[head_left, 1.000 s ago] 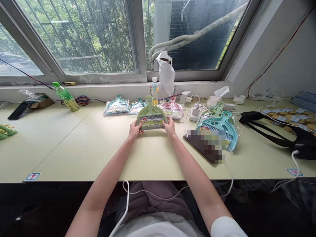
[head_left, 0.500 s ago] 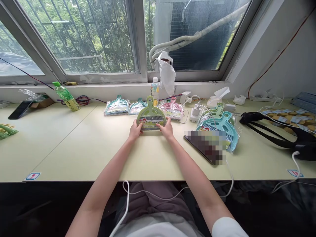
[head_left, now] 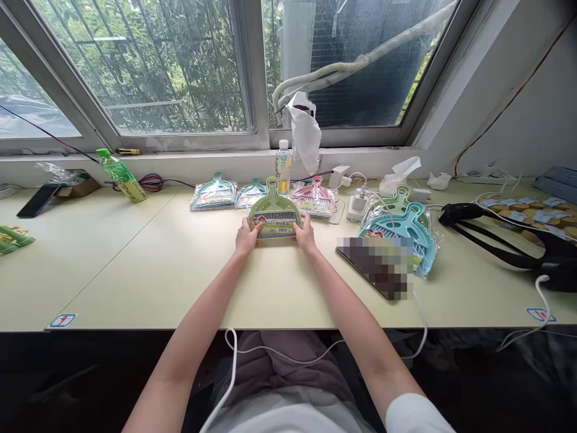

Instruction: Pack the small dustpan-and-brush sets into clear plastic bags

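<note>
A green mini dustpan-and-brush set lies flat on the pale table, handle pointing at the window. My left hand grips its near left corner and my right hand grips its near right corner. Behind it lie two teal sets in plastic wrap and a pink set. A small drink bottle stands just past the green handle.
To the right lie stacked teal and green dustpan sets in a bag, a dark tablet, chargers and white cables, and black straps. A green bottle and a phone sit far left.
The green dustpan set has been lowered from a slight tilt to lie flatter on the table. Both hands keep their hold at its near corners.
</note>
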{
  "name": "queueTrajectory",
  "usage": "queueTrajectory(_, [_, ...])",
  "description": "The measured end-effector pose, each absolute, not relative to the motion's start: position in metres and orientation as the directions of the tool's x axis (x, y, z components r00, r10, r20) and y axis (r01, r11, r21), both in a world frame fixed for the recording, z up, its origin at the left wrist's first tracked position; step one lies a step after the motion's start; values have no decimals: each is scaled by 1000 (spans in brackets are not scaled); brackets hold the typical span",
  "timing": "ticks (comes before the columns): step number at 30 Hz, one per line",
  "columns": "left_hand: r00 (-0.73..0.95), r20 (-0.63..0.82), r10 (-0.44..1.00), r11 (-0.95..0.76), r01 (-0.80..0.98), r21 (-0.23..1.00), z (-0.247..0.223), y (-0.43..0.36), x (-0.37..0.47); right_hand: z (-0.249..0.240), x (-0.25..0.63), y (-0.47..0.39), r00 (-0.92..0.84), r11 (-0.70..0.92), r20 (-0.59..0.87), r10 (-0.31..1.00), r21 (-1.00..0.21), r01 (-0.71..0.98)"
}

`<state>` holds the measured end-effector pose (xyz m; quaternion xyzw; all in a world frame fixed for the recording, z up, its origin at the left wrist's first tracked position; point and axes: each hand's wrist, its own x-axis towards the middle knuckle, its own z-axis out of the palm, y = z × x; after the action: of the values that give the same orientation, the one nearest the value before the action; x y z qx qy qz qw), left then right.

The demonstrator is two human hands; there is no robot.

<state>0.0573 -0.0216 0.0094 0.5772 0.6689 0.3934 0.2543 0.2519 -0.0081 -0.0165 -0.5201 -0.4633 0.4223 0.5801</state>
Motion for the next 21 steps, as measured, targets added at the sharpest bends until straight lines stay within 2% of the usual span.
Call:
queueTrajectory(8, [-192, 144, 971, 5, 614, 789, 11, -21, 53, -13, 262, -5, 249, 96, 146, 958, -974, 203])
queueTrajectory(13, [-137, 222, 965, -22, 805, 593, 11, -22, 51, -6, 271, -9, 338, 78, 155, 928, -970, 231])
queueTrajectory(17, [-149, 201, 968, -24, 743, 669, 13, -22, 41, -1, 294, -4, 479, -11, 145, 866, -952, 307])
queueTrajectory(21, [-201, 171, 964, 19, 698, 715, 13, -21, 30, 12, 324, 13, 614, -99, 203, 763, -902, 421])
